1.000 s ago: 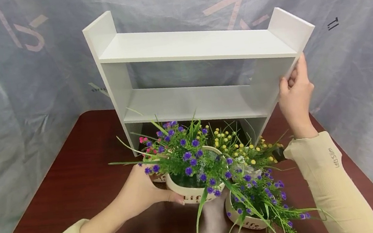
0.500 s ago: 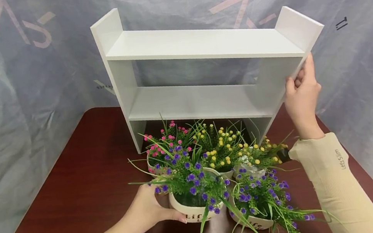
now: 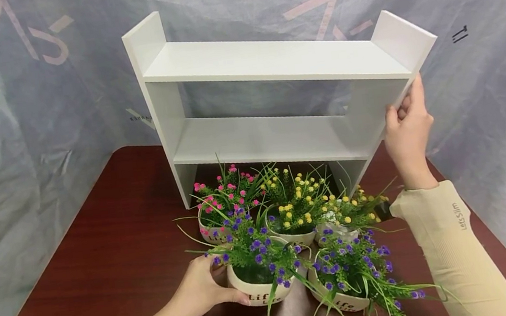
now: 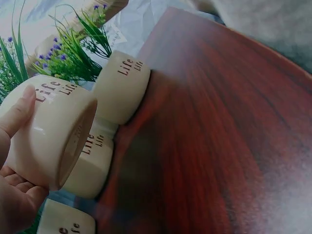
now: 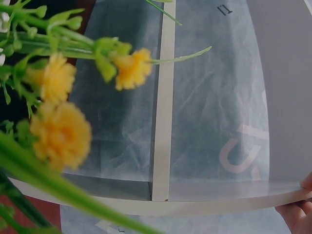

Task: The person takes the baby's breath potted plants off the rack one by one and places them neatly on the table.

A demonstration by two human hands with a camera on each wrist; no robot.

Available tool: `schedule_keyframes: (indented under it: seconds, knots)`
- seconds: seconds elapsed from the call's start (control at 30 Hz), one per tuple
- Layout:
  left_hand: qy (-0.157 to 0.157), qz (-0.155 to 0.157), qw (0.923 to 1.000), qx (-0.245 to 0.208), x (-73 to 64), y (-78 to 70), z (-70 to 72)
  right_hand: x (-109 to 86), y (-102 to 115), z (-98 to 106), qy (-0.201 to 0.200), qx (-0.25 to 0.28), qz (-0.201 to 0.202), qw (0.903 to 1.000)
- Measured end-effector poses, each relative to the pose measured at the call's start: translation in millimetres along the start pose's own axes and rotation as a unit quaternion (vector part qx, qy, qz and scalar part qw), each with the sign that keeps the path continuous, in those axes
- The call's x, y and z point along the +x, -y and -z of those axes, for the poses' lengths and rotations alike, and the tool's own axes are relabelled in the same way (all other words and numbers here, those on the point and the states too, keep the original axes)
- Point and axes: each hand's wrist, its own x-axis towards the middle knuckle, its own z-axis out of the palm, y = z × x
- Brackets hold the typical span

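Note:
My left hand [image 3: 202, 286] grips a cream pot [image 3: 264, 294] of purple flowers by its left side, thumb in front. The left wrist view shows this same pot [image 4: 51, 129] tilted, its underside visible and off the table. My right hand [image 3: 408, 134] holds the right side panel of a white shelf unit [image 3: 270, 140]; in the right wrist view only some fingers [image 5: 292, 214] show at that panel's edge. A second pot of purple flowers [image 3: 346, 302] stands to the right of the held one.
Behind are a pot with pink flowers [image 3: 229, 192], a pot with yellow flowers [image 3: 297, 239] and more yellow flowers [image 3: 347, 215] at the right, near my sleeve. All stand on a dark red table [image 3: 103, 250] before a grey cloth backdrop [image 3: 60, 97].
The left hand has brought the purple-flowered pot down and nearer to me, baring the pink and yellow flowers behind it. My right hand keeps its hold on the shelf unit.

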Motion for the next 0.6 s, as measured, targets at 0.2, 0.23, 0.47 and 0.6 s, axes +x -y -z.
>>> schedule_keyframes:
  seconds: [0.2,0.23,0.47,0.6]
  knots:
    - [0.011,0.023,0.9982,-0.054,3.1,13.1,-7.2,-0.4,0,0,-0.001,-0.003,-0.002,1.0]
    - [0.013,0.026,0.9979,-0.058,3.5,14.7,-8.1,-0.4,0,0,0.0,-0.003,-0.003,1.0]
    - [0.017,0.026,0.9972,-0.068,6.1,24.3,-14.5,0.3,1,-1,0.005,0.013,-0.014,0.9998]
    - [0.018,0.002,0.9972,-0.073,8.7,31.1,-17.4,1.0,0,0,0.006,0.017,-0.013,0.9998]
